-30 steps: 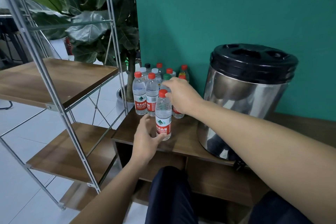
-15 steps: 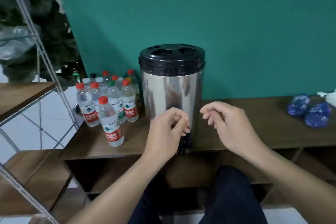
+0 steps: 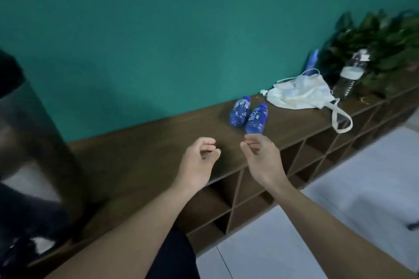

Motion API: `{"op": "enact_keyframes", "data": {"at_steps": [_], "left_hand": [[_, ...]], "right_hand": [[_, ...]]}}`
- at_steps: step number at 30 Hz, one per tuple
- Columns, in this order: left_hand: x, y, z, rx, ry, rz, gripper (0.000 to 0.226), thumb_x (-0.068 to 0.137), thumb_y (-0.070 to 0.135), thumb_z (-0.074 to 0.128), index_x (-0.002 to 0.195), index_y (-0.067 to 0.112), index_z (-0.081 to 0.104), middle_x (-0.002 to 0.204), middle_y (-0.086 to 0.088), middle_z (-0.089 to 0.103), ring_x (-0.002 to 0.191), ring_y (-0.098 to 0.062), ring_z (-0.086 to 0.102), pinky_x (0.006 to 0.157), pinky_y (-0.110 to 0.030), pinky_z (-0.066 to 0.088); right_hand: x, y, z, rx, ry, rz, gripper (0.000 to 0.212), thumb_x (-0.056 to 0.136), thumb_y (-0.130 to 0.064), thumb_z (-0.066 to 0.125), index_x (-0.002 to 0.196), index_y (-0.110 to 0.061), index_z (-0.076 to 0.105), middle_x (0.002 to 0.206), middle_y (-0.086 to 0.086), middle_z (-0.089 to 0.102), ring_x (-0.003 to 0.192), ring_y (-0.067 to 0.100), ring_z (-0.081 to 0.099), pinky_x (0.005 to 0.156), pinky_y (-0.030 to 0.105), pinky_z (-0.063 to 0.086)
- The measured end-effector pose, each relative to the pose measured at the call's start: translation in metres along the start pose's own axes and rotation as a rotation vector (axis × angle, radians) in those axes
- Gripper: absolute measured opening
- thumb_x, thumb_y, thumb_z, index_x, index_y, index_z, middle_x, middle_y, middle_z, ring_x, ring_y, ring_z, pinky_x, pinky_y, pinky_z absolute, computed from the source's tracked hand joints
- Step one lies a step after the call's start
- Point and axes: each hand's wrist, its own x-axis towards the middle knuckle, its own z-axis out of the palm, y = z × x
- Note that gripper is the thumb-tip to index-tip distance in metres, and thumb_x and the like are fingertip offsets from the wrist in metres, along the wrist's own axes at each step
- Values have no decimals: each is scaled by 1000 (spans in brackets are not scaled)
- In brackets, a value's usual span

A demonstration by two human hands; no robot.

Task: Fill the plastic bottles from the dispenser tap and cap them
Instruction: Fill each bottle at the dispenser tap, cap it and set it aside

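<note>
Two blue plastic bottles with blue caps lie on their sides on the brown wooden counter [image 3: 140, 142]: one bottle [image 3: 239, 111] is nearer the wall, the other bottle [image 3: 256, 119] is nearer me. My right hand [image 3: 260, 156] hovers just short of the nearer bottle, fingers loosely curled, holding nothing. My left hand [image 3: 199, 161] hangs beside it over the counter, fingers also loosely curled and empty. The steel dispenser [image 3: 25, 133] is a blurred shape at the left edge; its tap is not visible.
A white cloth bag [image 3: 301, 93] with a strap hanging over the edge lies further right, then a dark bottle [image 3: 350, 75] and leafy plants [image 3: 381, 43]. Diamond-shaped cubbies [image 3: 238, 190] run under the counter. White floor tiles lie at lower right.
The view has swung right, away from the capped red-top bottles and the dispenser. Both hands have left the dispenser front and moved right toward the two blue bottles.
</note>
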Motion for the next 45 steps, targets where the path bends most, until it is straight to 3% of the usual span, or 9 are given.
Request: {"op": "enact_keyframes", "data": {"at_steps": [8,14,22,27,32,35,37,41,45], "left_hand": [[106,-12,88,90,-163,12,36,117,28,58,153,27,62,153,9,64,142,-9,60,127,-42,45],[162,-22,126,125,-258,-59,61,114,6,53,170,27,42,171,4,48,155,-14,49,133,-44,37],[142,-4,128,37,-264,-80,60,112,-8,44,166,18,51,164,-1,56,149,-16,55,130,-43,43],[86,1,91,-177,-222,-53,40,117,22,58,157,22,61,142,3,73,122,-8,73,113,-44,59],[30,3,23,-287,-118,11,40,113,36,66,152,28,62,139,8,76,130,-14,73,115,-51,57],[-5,10,-21,-420,-15,-47,47,107,43,75,149,29,61,139,4,78,128,-22,76,114,-57,58],[-30,13,-53,-472,32,-100,54,101,47,82,148,30,60,134,1,79,122,-25,79,110,-59,60],[-82,9,-107,-399,121,-72,60,97,33,88,149,35,59,131,3,80,117,-22,80,107,-56,63],[-139,-1,-138,-197,100,21,69,90,35,90,149,41,56,131,9,78,115,-21,79,102,-54,63]], "right_hand": [[99,69,2,38,77,227,58,106,-47,71,150,-14,53,145,6,61,140,24,59,119,47,49],[149,81,11,255,88,434,78,107,-52,69,165,-11,37,150,4,57,129,21,59,101,33,46],[132,73,8,471,120,513,78,105,-33,77,168,-18,35,144,-5,56,125,18,65,108,43,59],[59,43,-4,524,83,403,89,98,-30,87,169,-24,35,149,-13,58,116,5,69,106,38,60],[-8,-12,10,605,-113,276,97,87,-22,97,166,-32,40,151,-9,64,134,10,68,109,45,62],[-44,-53,22,599,-289,154,97,90,-15,94,167,-32,38,153,-11,59,128,-7,67,98,26,63],[-60,-81,28,529,-395,81,91,93,-24,91,167,-31,38,151,-15,58,126,-14,64,97,18,60],[-77,-133,39,404,-436,-13,73,97,-54,80,157,-22,56,142,-9,72,129,-3,68,119,33,52],[-87,-187,58,333,-427,-99,78,96,-67,75,158,-25,53,141,-10,69,126,1,70,109,28,55]]}}
